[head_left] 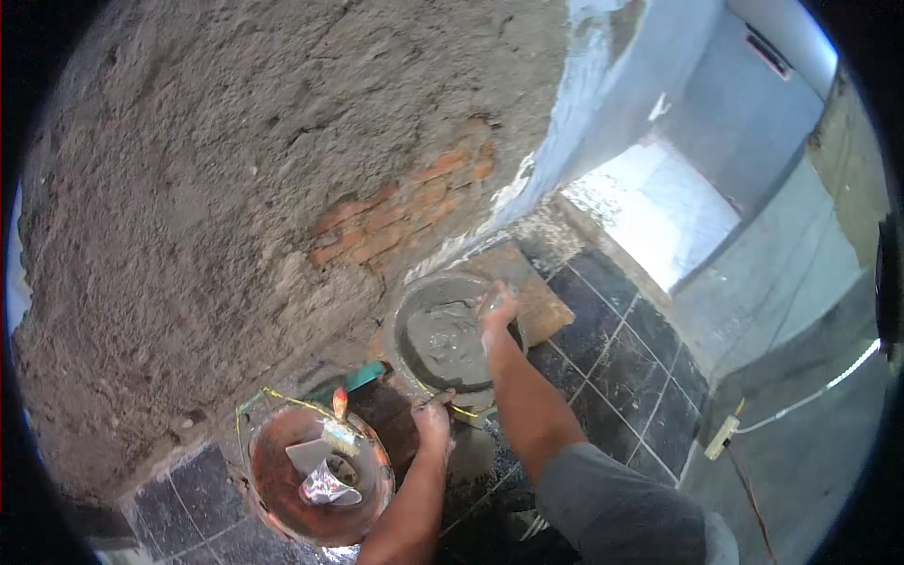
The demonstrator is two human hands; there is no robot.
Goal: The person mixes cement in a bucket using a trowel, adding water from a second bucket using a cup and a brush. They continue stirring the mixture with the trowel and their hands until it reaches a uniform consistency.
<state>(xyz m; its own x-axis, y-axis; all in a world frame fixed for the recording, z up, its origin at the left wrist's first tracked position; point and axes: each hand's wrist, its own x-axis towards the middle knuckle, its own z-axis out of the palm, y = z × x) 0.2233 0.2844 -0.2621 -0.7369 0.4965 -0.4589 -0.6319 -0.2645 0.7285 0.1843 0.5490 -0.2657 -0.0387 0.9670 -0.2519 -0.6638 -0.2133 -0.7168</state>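
A round, mortar-smeared tub (403,350) stands close to the wall, holding wet grey mortar (444,341). My left hand (432,414) grips its near rim, fingers closed at the edge. On the right side, my right hand (499,307) has its fingers curled over the tub's rim, the tips reaching inside; mortar coats the hand. Left of my forearm sits an orange tub (268,461). In it are a brush (339,437), a flat pale piece (306,456) and a crumpled printed packet (326,486). An orange-and-yellow handle (340,403) rises at its far rim.
The rough wall (207,169) has a patch of exposed bricks (405,212). A board (541,306) lies by the mortar tub on dark floor tiles (612,363). Right, a power strip (722,438) with cables hangs by the grey wall. A doorway (659,207) opens beyond.
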